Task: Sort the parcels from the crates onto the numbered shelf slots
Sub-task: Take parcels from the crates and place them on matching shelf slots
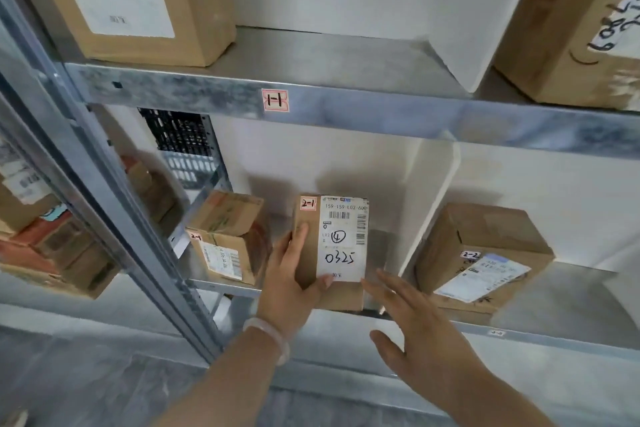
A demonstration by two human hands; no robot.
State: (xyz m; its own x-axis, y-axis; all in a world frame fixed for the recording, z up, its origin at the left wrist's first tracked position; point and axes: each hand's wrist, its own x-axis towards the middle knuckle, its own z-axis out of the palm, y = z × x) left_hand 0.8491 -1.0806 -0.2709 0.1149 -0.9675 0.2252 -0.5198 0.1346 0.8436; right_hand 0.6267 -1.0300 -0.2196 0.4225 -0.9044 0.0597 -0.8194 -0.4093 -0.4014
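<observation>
A small cardboard parcel with a white shipping label, a red "2-1" tag and handwritten "0325" stands on the second shelf. My left hand grips its left side, thumb across the label's lower edge. My right hand hovers just right of the parcel with fingers spread and straight, holding nothing. To the left in the same slot lie two stacked parcels, the lower one tagged "2-1". Right of a white divider, a parcel tagged "2-2" rests on the shelf.
The upper shelf edge bears a "1-1" tag; large boxes stand on it at left and right, with bare shelf between. A metal upright runs diagonally at left, with more parcels on the neighbouring rack.
</observation>
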